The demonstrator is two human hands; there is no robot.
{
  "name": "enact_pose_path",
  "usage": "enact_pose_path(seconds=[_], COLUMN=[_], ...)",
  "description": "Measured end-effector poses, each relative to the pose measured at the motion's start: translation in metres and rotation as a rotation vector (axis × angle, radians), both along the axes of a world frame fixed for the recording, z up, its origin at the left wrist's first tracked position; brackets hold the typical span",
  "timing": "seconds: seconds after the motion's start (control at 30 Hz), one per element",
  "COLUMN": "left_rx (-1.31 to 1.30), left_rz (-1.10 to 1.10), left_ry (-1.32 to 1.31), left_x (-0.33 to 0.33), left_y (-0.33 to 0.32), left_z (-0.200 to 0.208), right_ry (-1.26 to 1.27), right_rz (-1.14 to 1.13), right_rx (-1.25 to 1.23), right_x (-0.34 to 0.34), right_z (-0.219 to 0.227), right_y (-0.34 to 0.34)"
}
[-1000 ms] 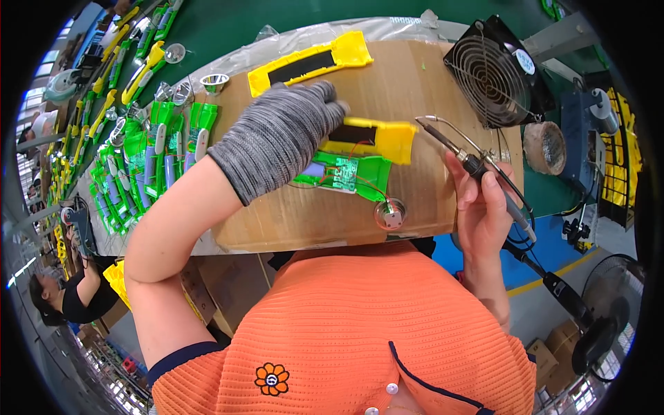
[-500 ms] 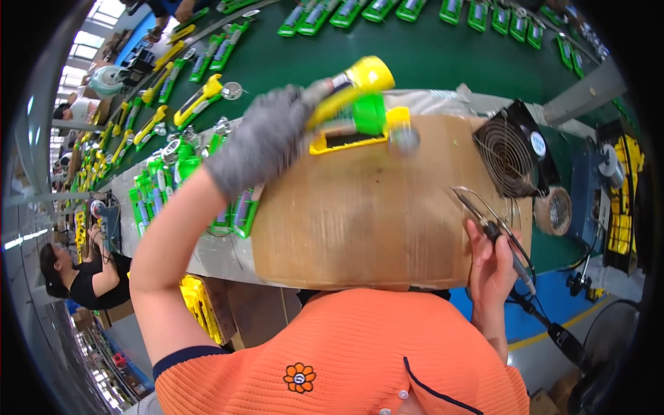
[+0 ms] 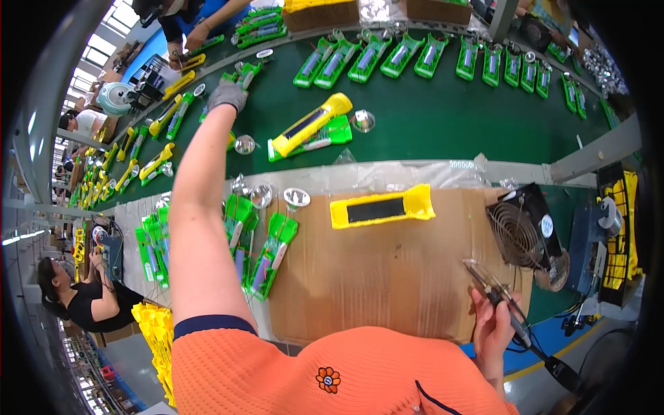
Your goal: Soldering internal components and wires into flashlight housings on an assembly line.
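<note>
1. The grey-gloved left hand (image 3: 227, 95) stretches far over the green conveyor belt (image 3: 443, 117); whether its fingers are spread cannot be told.
2. The right hand (image 3: 492, 324) grips a black-handled soldering iron (image 3: 499, 299), fingers wrapped round it.
3. A yellow plastic torch shell (image 3: 382, 207) lies on the brown cardboard sheet (image 3: 387, 277).

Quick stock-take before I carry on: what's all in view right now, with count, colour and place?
Assembled torch: one, yellow, on the green conveyor belt, lying over a green part.
Torch shell half: one, yellow with dark panel, on the cardboard sheet.
Green torch parts: many, rowed along the belt's far side; more at the cardboard's left edge.
Reflector cups: several, silver, by the belt edge.
Fan: one, black, right of the cardboard.
Left hand: grey glove, reaching over the belt.
Right hand: bare, holding a soldering iron.
</note>
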State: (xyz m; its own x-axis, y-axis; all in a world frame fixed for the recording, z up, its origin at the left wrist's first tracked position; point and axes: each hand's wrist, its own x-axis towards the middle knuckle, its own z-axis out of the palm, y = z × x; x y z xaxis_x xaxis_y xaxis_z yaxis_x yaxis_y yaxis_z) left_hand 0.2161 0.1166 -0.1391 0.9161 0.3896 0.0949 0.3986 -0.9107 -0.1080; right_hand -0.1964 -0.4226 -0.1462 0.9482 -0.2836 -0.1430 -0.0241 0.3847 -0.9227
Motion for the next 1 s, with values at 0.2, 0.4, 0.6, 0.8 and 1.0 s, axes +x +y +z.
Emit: enact_pose_path(seconds=[0.2, 0.4, 0.6, 0.8, 1.0], left_rx=[-0.007, -0.426, -0.377, -0.039, -0.103], left_rz=[-0.058, -0.655, -1.157, -1.096, -1.006], left_ry=[0.063, -0.2, 0.098, 0.044, -0.131], left_x=[-0.004, -0.154, -0.331, -0.373, -0.39], left_y=[0.007, -0.096, -0.185, -0.213, -0.245], left_z=[-0.004, 0.063, 0.056, 0.047, 0.022], right_ry=[-0.012, -0.049, -0.1, -0.146, -0.172], right_rz=[0.011, 0.021, 0.095, 0.189, 0.343], right_rx=[0.002, 0.098, 0.231, 0.123, 0.009], right_x=[-0.005, -0.009, -0.004, -0.013, -0.022], right_z=[0.004, 0.002, -0.007, -0.005, 0.004], right_y=[0.001, -0.004, -0.008, -0.016, 0.002])
